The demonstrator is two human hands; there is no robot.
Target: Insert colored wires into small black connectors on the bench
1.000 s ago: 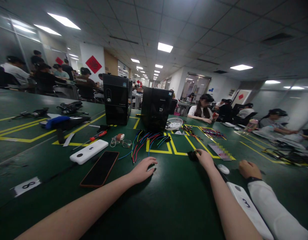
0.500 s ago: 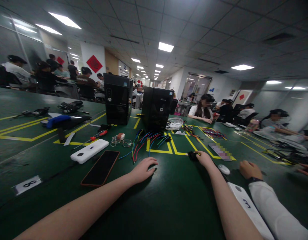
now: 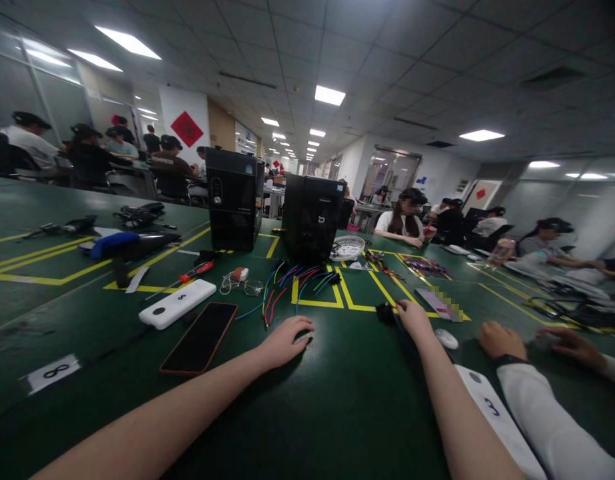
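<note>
My left hand point(image 3: 286, 340) rests palm down on the green table point(image 3: 337, 400), fingers curled slightly over its surface, with nothing visibly in it. My right hand point(image 3: 413, 316) reaches forward and touches a small black object point(image 3: 386, 312) near a yellow floor-tape line; its fingers are bent around that object. A bundle of coloured wires point(image 3: 292, 280) fans out just beyond my left hand, in front of a black computer tower point(image 3: 311, 219). A second black tower point(image 3: 233, 199) stands to its left.
A dark phone point(image 3: 200, 337), a white box marked 8 point(image 3: 178, 303), glasses point(image 3: 242, 285) and a red screwdriver point(image 3: 196, 271) lie at left. A neighbour's sleeved arm and hand point(image 3: 498, 340), a white box marked 3 point(image 3: 492, 407) and a white mouse point(image 3: 446, 338) are at right. Several people sit around.
My right hand has shifted slightly over the black object. Another hand of the neighbour has come into view at far right. My left hand has not moved.
</note>
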